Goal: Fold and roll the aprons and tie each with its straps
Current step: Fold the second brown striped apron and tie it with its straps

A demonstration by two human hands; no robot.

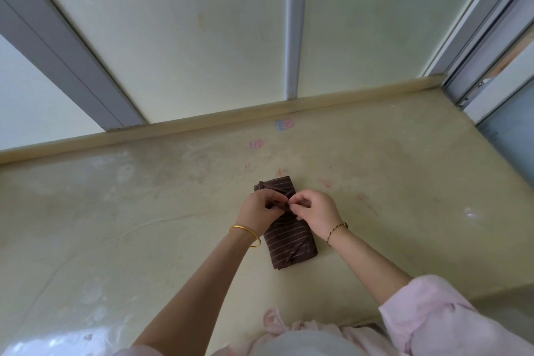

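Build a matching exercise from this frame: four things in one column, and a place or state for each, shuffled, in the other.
Things:
1. striped apron
2. gold bangle
3. cord bracelet
4. pink sleeve

Places or states:
A. around the right wrist
B. bunched up on the right arm
C. rolled, lying on the table
D. around the left wrist

Pairs: 1-C, 2-D, 3-A, 4-B

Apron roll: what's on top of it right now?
Over the apron roll's middle, the left hand and the right hand pinch the dark strap. Their fingers cover the crossing, so whether a knot is formed cannot be seen.
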